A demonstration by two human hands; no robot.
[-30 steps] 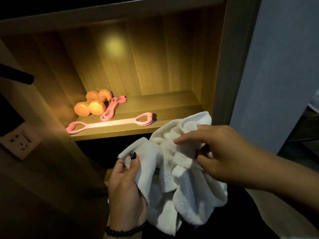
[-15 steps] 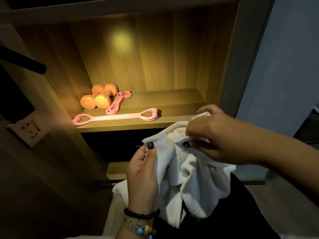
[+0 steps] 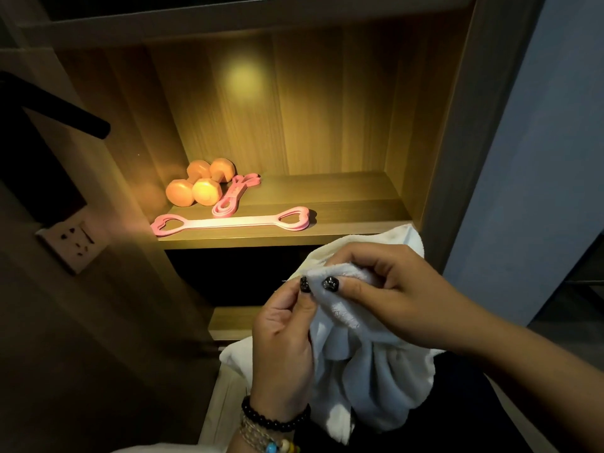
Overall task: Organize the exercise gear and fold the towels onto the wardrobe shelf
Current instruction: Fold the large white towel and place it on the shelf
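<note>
Both our hands pinch one white towel (image 3: pixel 366 364): left hand (image 3: pixel 284 341) and right hand (image 3: pixel 392 299) hold its top edge together, below the lit shelf (image 3: pixel 327 220).

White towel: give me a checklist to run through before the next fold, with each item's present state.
1. Left hand pinches the white towel edge: ok.
2. Right hand pinches the same edge: ok.
3. Towel spread flat: not ok, it hangs bunched.
4. Free room on the wardrobe shelf: ok, right part bare.
5. Orange dumbbells and pink resistance bands placed on the shelf: ok.
6. Second towel ready: cannot tell.
</note>
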